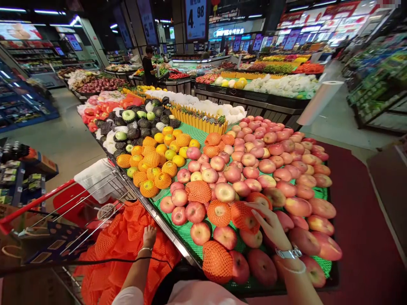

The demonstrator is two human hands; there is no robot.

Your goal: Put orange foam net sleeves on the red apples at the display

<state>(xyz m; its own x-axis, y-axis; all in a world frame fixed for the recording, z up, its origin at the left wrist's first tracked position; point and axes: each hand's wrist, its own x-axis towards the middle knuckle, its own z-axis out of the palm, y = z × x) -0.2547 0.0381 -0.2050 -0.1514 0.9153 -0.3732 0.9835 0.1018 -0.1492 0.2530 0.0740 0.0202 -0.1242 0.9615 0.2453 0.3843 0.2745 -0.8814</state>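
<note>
My right hand point(269, 221) is over the near part of an apple display, with its fingers on the right side of an apple in an orange foam net point(243, 217). Another netted apple point(219, 213) sits just left of it, and bare red apples surround both. Down to the left, my left hand point(149, 235) has its fingers curled into a heap of orange foam nets point(117, 241) in the shopping cart. A larger netted apple point(217, 262) lies by the front edge of the display.
The shopping cart point(38, 199) stands against the left of the display. Netted oranges point(151, 159) and dark-netted fruit point(133, 132) lie beyond the apples. A plastic bag roll point(320, 103) stands at the back right. A person point(149, 67) is farther off. A black cable point(95, 262) crosses the cart.
</note>
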